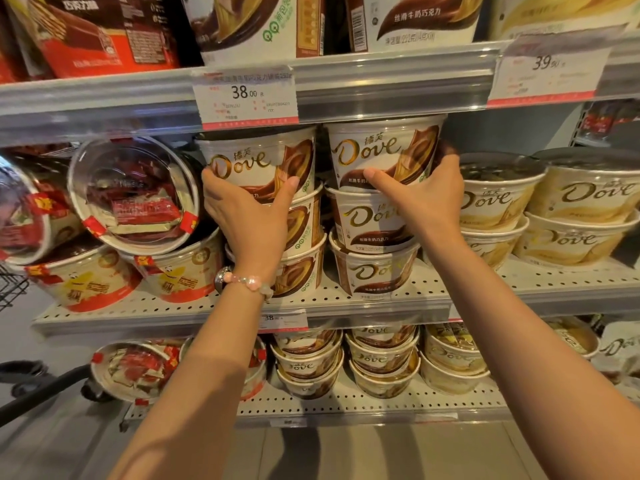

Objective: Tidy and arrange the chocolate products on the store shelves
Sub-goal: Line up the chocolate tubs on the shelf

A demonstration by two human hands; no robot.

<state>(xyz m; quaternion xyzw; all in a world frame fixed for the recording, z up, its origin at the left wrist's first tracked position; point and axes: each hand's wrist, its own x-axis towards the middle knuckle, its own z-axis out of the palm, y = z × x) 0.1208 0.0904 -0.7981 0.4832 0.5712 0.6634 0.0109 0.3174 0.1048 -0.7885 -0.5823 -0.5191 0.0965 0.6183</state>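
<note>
The fingers of the left hand are curling around the top brown Dove tub of the left stack, and the right hand is gripping the top tub of the neighbouring stack, both on the middle shelf. Each stack is standing three tubs high, very close under the price rail. I think a sideways push could be tipping a stack, because the tubs are resting only on the lids below.

A shop's sweets aisle: perforated metal shelves hold stacked chocolate tubs, with price tags reading 38.00 and 39.90 clipped along the shelf edges, and a wire trolley at far left.
</note>
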